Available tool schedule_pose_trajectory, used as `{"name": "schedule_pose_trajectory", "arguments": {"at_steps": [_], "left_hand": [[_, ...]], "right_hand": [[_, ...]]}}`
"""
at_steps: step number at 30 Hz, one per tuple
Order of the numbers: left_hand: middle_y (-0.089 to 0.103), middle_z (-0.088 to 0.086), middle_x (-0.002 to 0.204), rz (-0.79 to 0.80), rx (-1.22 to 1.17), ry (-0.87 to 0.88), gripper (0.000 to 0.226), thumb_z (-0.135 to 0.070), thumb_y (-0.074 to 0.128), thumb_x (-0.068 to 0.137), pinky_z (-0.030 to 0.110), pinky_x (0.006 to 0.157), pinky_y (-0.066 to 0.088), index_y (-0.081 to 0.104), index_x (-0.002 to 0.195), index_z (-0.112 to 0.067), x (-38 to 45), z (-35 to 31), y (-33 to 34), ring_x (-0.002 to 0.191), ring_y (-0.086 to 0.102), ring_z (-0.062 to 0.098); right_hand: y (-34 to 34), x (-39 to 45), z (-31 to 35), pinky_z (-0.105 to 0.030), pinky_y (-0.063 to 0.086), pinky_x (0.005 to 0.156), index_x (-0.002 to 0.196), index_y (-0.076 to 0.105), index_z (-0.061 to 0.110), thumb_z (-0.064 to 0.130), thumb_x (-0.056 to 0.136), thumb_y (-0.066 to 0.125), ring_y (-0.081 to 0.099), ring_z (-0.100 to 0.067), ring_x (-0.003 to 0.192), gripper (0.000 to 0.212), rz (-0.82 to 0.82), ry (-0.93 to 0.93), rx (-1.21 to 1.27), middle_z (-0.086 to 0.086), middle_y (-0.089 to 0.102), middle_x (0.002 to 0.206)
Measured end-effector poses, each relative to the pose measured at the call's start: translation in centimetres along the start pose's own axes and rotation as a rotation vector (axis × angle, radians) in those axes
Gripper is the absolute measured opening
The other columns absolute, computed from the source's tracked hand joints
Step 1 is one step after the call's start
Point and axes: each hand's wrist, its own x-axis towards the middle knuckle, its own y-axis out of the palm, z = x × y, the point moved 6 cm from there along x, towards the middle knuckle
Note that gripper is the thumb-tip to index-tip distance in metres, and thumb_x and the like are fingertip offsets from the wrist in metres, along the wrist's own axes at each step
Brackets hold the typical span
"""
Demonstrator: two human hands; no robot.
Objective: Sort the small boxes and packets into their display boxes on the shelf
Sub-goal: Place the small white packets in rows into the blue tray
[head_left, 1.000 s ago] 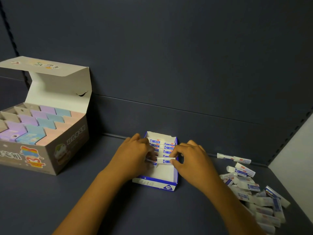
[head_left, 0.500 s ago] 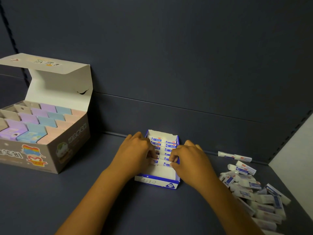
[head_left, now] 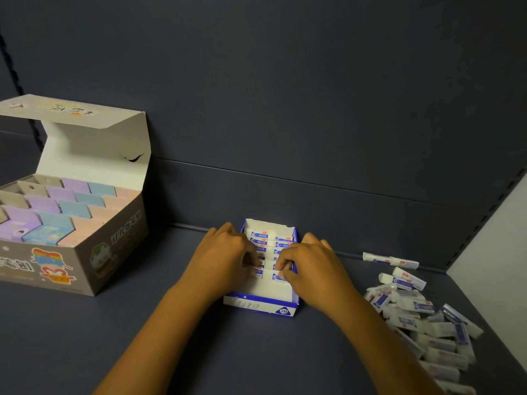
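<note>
Both hands are down in the small blue-and-white tray (head_left: 261,305) sitting mid-shelf, close to the back wall. The left hand (head_left: 222,258) comes in from the tray's left side, fingers curled in and pinching the end of a white packet (head_left: 266,273) at the front of the row. The right hand (head_left: 310,266) mirrors it from the right, fingertips (head_left: 281,265) bent onto the same packet's other end. So it's a narrow pinch on both sides, each on that one packet, though the exact contact is partly hidden by the knuckles.

Behind that packet the tray holds two neat columns of packets (head_left: 271,242) with blue labels, stacked back toward the tray's rear wall. The front part of the tray is bare white cardboard.

To the right, well apart from the tray, a loose pile (head_left: 422,326) of the same white-and-blue packets lies jumbled on the shelf (head_left: 85,337), running off toward the bottom right corner. One long packet (head_left: 390,260) lies by itself near the back edge, just above the pile.

Off to the left is a big grey display box (head_left: 85,269) with its lid flipped up, filled with rows of purple, blue and pink little boxes (head_left: 74,208) standing in stepped tiers.
</note>
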Motion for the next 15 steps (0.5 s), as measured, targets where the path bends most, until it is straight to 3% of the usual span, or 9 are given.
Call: {"name": "schedule_pose_trajectory", "arguments": {"at_steps": [15], "left_hand": [[0.063,-0.017,0.117,0.016,0.022,-0.035,0.025,-0.050,0.063,0.086,0.022,0.089,0.033,0.068,0.108,-0.040,-0.14,0.57,0.00,0.109,0.044,0.006]], "right_hand": [[0.23,0.22,-0.41,-0.025,0.040,0.099,0.113,0.064,0.030,0.041,0.090,0.060,0.045,-0.013,0.120,0.026,0.001,0.029,0.011,0.003,0.054,0.128]]}}
